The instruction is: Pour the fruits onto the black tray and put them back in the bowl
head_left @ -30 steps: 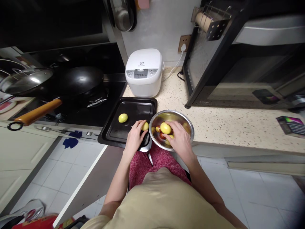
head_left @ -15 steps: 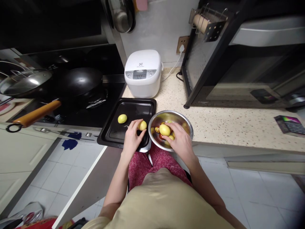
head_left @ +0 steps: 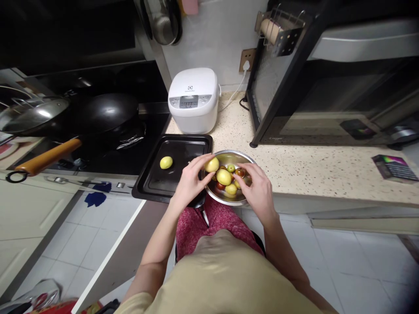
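Note:
My left hand (head_left: 193, 176) pinches a yellow lemon (head_left: 212, 164) over the left rim of the steel bowl (head_left: 231, 202). Inside the bowl lie another large lemon (head_left: 224, 177), a smaller yellow fruit (head_left: 231, 189), a small green fruit (head_left: 231, 168) and several reddish-brown ones that look like jujubes. At the bowl's right side, my right hand (head_left: 258, 189) has thumb and fingers closed around a reddish-brown jujube (head_left: 240, 172). One lemon (head_left: 166, 162) rests alone on the black baking tray (head_left: 173, 150), left of the bowl.
Behind the tray stands a white rice cooker (head_left: 194, 102). A wok (head_left: 108, 111) with a wooden handle (head_left: 49, 158) sits on the stove. To the right are a large oven (head_left: 314, 104) and a small dark box (head_left: 394, 168) on the speckled counter (head_left: 307, 165).
My left hand has carried its lemon from above the tray rightward to the bowl. My right hand has let go of the large lemon, which lies in the bowl, and grips a jujube.

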Action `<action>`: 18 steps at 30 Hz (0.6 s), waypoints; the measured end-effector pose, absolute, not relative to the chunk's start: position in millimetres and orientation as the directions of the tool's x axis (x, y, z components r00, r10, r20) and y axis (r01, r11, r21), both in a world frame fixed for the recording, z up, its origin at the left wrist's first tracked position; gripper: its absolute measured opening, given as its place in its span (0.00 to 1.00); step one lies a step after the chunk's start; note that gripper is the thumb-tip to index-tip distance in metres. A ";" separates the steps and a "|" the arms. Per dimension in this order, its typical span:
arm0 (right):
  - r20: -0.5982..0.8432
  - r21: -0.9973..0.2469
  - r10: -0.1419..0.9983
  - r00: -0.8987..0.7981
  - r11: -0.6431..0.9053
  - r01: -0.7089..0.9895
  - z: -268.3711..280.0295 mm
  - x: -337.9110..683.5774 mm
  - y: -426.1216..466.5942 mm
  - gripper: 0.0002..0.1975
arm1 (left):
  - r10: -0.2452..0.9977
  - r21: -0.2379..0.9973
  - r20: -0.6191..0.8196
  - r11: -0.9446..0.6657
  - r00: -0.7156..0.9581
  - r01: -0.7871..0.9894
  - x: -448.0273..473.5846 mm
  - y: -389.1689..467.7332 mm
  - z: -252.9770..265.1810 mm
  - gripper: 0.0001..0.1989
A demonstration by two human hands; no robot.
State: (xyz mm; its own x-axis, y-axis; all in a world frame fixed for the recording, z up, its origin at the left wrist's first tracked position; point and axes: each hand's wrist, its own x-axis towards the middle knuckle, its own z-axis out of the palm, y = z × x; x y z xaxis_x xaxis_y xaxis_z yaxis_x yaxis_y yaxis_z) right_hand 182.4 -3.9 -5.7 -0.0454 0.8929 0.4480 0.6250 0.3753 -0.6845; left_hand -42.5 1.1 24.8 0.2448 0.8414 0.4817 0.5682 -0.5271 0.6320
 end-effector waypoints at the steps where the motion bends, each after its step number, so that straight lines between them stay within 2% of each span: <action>1: 0.454 -0.686 0.890 -0.052 0.386 0.617 -5.3 183.2 -4.2 0.13 | 0.834 0.642 0.476 -0.547 0.280 0.537 -39.0 6.9 25.7 0.20; 5: 0.483 -0.680 0.866 -0.130 0.464 0.568 -3.6 184.0 -4.7 0.17 | 0.829 0.705 0.436 -0.556 0.350 0.441 -22.5 20.3 28.0 0.21; 10: 0.459 -0.705 0.879 -0.131 0.450 0.548 -3.4 178.3 -3.9 0.22 | 0.849 0.731 0.431 -0.527 0.306 0.433 -4.9 17.0 27.3 0.22; 15: 0.495 -0.706 0.863 -0.101 0.468 0.532 -2.9 171.1 -1.0 0.23 | 0.840 0.729 0.469 -0.542 0.271 0.417 5.2 10.9 21.9 0.21; 18: 0.469 -0.718 0.875 -0.120 0.457 0.525 -3.3 173.9 5.5 0.22 | 0.841 0.737 0.468 -0.541 0.273 0.406 4.2 6.4 19.2 0.21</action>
State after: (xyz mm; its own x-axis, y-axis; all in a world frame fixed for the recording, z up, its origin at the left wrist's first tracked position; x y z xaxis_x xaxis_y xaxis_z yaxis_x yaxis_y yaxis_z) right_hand 173.9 5.5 -3.3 -0.1203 0.8750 0.4690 0.5252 0.4570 -0.7179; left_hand 4.2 6.4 19.2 0.2730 0.8407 0.4676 0.4056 -0.5414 0.7365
